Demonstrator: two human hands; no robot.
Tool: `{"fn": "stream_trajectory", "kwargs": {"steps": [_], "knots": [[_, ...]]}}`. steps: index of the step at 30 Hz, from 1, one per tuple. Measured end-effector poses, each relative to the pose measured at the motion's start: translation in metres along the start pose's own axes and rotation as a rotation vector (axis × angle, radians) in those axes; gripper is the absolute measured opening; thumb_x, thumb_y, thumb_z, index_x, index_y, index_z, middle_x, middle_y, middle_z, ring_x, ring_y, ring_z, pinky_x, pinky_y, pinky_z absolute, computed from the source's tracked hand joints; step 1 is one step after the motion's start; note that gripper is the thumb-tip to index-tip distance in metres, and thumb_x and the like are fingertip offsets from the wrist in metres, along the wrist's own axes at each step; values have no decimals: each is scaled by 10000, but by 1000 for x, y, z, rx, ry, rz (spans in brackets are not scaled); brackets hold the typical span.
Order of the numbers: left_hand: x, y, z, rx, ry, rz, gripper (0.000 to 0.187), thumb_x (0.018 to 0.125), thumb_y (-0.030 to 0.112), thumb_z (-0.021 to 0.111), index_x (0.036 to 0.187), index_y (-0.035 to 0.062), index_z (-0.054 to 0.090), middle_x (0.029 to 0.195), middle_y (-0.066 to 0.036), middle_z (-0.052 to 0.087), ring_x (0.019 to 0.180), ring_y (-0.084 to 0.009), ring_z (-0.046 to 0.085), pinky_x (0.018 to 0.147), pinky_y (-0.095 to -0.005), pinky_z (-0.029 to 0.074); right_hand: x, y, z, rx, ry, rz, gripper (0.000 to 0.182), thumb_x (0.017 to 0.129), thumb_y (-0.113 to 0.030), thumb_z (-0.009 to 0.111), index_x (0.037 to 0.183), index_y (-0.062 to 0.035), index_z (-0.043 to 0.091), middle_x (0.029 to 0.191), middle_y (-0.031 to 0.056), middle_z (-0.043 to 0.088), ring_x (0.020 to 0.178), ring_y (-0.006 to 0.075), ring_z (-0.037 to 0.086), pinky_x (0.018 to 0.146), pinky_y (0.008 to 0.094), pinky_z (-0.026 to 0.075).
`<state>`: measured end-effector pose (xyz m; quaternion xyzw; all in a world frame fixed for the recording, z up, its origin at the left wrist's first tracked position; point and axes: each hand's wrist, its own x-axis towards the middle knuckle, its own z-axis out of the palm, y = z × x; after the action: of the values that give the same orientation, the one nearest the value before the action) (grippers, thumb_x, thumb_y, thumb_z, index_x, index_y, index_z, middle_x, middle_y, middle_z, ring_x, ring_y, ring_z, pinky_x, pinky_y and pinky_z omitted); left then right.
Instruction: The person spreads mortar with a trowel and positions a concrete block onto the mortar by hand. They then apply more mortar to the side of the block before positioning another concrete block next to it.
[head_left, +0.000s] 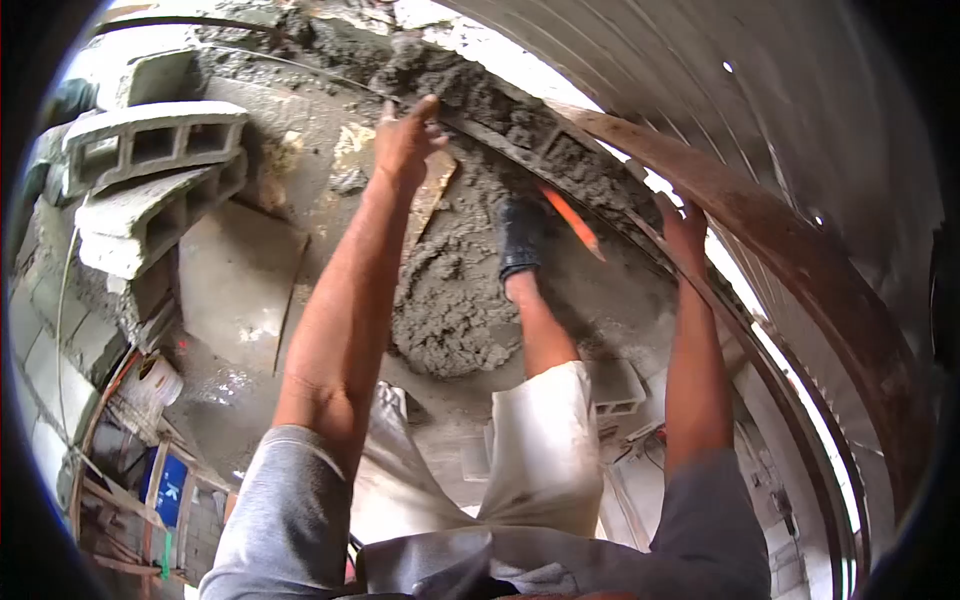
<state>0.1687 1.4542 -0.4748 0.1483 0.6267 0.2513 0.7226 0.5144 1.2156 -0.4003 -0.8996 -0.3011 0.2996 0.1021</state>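
Note:
My left hand (406, 142) reaches up to the near edge of a row of hollow blocks (570, 155) heaped with wet mortar (440, 75). Its thumb and fingers are apart, with the fingertips right at the edge of the mortar. Farther right, my right hand (684, 226) is by the other end of the row, partly behind a long narrow strip (715, 295) that crosses my forearm. Its visible fingers are spread. An orange pointed piece (572, 223) shows below the row, near my dark boot (518, 238).
A mound of wet mortar (455, 310) lies on the floor between my legs. Hollow concrete blocks (150, 130) are stacked at left, beside a flat board (235, 275). A white bucket (155, 380) stands lower left. Corrugated metal sheeting (800, 110) and a curved brown beam (760, 215) close in the right side.

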Motion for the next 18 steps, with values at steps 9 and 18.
{"fn": "stream_trajectory", "kwargs": {"steps": [9,18], "knots": [[15,-13,4,-35,21,56,822,909,126,679,1491,-38,121,1321,-209,529,933,-360,667,697,-411,625,58,1,35,-8,-248,-219,534,896,-341,699,1339,-73,566,1383,213,526,1261,332,517,1024,488,417],[10,-7,10,25,32,96,808,919,100,649,1494,-53,102,1348,-275,498,938,-372,669,701,-401,631,39,-15,37,132,-33,-100,433,814,-212,776,1183,-26,645,1143,158,644,1060,277,610,941,461,459]]}}
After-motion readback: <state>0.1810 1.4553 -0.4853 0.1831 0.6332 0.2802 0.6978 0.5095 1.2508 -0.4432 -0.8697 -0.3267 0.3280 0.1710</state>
